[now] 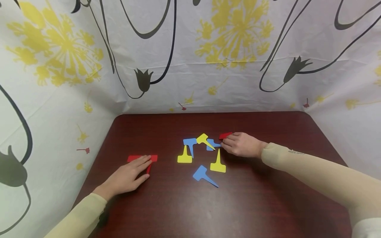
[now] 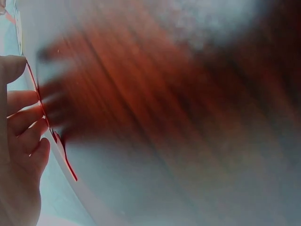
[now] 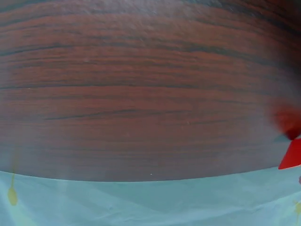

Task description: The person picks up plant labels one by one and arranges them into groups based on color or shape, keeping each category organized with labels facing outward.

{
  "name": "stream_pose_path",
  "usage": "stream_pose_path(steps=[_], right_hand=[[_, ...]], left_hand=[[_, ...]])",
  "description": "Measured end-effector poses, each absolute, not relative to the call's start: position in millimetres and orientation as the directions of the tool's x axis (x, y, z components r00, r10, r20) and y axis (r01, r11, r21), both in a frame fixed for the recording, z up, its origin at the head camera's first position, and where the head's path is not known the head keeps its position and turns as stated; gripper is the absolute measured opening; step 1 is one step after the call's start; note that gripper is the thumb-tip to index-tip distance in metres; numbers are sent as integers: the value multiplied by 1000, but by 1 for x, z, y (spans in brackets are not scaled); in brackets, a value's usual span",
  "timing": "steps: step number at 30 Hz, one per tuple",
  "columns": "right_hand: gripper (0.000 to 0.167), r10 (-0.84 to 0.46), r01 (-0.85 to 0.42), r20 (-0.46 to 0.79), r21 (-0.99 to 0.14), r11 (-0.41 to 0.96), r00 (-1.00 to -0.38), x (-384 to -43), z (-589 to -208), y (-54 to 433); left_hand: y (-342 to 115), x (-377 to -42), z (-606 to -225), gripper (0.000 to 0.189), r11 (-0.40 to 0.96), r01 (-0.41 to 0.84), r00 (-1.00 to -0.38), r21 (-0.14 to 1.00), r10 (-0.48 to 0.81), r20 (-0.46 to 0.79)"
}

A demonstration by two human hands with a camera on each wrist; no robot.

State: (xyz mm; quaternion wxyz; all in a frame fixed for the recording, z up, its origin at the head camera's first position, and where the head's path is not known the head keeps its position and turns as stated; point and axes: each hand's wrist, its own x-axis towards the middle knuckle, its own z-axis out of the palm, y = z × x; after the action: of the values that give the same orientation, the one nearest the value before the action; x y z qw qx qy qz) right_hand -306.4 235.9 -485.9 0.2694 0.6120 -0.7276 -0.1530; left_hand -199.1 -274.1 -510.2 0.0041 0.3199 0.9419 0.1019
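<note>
Straight fingers of my left hand [image 1: 126, 177] rest on red T-shaped plant labels [image 1: 134, 158] lying at the left of the table; the hand covers part of them. In the left wrist view, the fingertips touch the thin red edge [image 2: 71, 170] of these labels. Towards the back right, my right hand [image 1: 242, 144] pinches another red plant label [image 1: 225, 135], whose lower part the fingers hide. A corner of that red label [image 3: 292, 155] shows at the right edge of the right wrist view, over its reflection. Just left of the right hand lies a blue plant label [image 1: 209, 146].
Mid-table lie more plant labels: a yellow label [image 1: 185, 159] at the left, a blue label [image 1: 190, 142] behind it, a tilted yellow label [image 1: 202, 138], another yellow label [image 1: 218, 167] and a blue label [image 1: 200, 173] in front. Patterned cloth [image 1: 184, 79] surrounds the dark table [image 1: 238, 205].
</note>
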Motion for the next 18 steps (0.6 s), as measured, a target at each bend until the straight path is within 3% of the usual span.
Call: stream_pose_path(steps=[18], right_hand=[[38,-936,-817,350,532,223,-28,-311,-473,200]], left_hand=[[-274,-205,-501,67,782,582,-803,225,596,2]])
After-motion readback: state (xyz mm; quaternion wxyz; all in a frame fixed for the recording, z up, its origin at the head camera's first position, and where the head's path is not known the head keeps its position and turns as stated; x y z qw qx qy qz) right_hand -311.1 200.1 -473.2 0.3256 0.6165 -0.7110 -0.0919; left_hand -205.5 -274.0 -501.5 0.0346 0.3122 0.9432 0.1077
